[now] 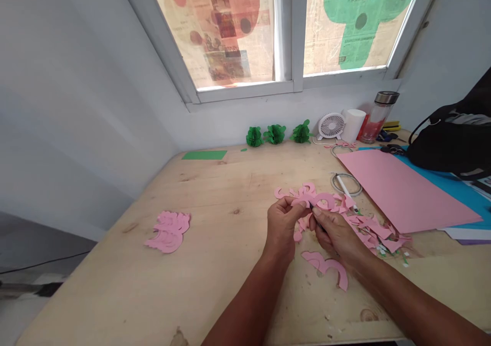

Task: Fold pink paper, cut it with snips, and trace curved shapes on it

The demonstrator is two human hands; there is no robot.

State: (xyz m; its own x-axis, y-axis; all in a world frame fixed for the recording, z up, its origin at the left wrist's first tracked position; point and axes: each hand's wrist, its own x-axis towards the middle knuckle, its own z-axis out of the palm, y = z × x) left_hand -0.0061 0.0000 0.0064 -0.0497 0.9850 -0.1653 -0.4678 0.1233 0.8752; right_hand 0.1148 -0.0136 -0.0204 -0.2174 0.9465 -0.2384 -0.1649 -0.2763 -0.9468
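My left hand (284,223) pinches a curved piece of pink paper (325,200) between thumb and fingers. Closed around dark-handled scissors (319,225), my right hand (334,232) holds their blades against the paper; the fingers hide most of the tool. Pink paper scraps (370,231) lie beneath and to the right of both hands. Nearer to me, a wavy pink cut-out (326,267) rests on the wood. A pile of scalloped pink paper cut-outs (169,232) sits apart on the left.
Along the wall stand green paper ornaments (275,134), a small white fan (331,126) and a glass bottle (378,119). A green paper strip (204,155) lies at the back left. Pink sheets (410,192), a coiled cable (358,188) and a black bag (448,141) occupy the right.
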